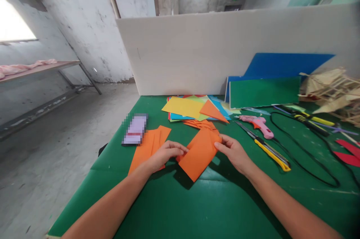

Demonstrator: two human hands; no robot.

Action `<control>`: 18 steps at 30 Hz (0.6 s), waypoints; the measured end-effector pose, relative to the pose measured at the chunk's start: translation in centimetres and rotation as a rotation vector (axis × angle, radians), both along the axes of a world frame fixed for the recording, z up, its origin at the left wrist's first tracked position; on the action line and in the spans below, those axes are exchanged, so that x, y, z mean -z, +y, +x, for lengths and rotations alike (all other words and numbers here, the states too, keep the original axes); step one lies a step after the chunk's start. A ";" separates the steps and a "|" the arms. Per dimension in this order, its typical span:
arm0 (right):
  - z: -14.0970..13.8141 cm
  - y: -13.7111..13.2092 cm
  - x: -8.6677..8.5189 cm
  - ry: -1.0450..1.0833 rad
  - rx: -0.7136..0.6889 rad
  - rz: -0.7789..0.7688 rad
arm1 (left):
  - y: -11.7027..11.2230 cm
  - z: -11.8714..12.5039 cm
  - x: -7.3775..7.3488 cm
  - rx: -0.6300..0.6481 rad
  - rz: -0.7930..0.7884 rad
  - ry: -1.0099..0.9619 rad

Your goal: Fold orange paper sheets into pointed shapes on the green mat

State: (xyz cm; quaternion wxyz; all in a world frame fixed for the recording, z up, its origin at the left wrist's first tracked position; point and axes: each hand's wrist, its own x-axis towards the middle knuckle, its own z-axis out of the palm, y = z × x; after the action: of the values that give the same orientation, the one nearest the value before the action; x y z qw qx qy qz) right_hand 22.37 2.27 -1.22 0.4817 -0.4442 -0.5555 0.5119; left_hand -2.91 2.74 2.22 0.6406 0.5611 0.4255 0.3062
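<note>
A folded piece of orange paper [198,158] is tilted up over the green table. My right hand [234,153] pinches its upper right edge, thumb in front and fingers behind. At its left edge are the closed fingers of my left hand [165,153], their tips partly hidden at the paper. Below my left wrist lie several flat orange sheets [146,151], partly covered by that hand. Just beyond the held paper is a small pile of orange pieces [197,123].
A phone [135,129] with a blurred screen lies left. Coloured sheets [182,107] are stacked behind. To the right are a pink glue gun [258,124] with a black cord, a yellow utility knife [271,152], pliers [312,122] and a green board [264,92]. A white panel [191,55] stands behind.
</note>
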 end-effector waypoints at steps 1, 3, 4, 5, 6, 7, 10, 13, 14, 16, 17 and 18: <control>-0.1 0.0 -0.1 -0.020 -0.001 0.003 | 0.0 0.0 0.0 0.010 0.001 0.006; -0.3 -0.1 -0.3 -0.039 -0.028 -0.015 | -0.1 0.2 0.1 0.029 0.033 0.026; -0.5 -0.1 -0.3 -0.040 -0.042 -0.024 | -0.1 0.5 0.3 0.032 0.062 0.045; -0.6 -0.1 -0.2 -0.036 -0.054 -0.030 | -0.3 0.8 0.6 0.024 0.072 0.050; -0.7 -0.1 -0.1 -0.030 -0.061 -0.034 | -0.4 1.1 0.8 0.013 0.086 0.052; -0.8 -0.2 0.0 -0.017 -0.063 -0.036 | -0.6 1.4 1.1 -0.014 0.127 0.056; -1.0 -0.3 0.1 0.096 -0.049 -0.049 | -1.1 2.3 1.8 -0.073 0.188 0.037; -1.3 -0.5 0.0 0.242 -0.113 -0.115 | -1.6 2.9 2.0 -0.144 0.129 -0.022; -1.4 -0.6 -0.1 0.258 -0.170 -0.147 | -1.7 3.1 2.0 -0.175 0.108 -0.048; -1.6 -1.0 -0.2 0.223 -0.280 -0.204 | -1.8 3.4 1.9 -0.216 0.080 -0.085; -1.8 -1.1 -0.2 0.188 -0.309 -0.223 | -1.9 3.5 1.9 -0.225 0.075 -0.091; -1.9 -1.2 -0.2 0.156 -0.309 -0.236 | -1.9 3.5 2.0 -0.228 0.073 -0.091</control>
State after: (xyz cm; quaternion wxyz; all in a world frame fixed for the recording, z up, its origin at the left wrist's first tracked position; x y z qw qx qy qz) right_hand 20.43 1.03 -1.03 0.3836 -0.3658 -0.5143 0.6742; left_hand 0.63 0.83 0.26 0.5993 0.5177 0.4456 0.4175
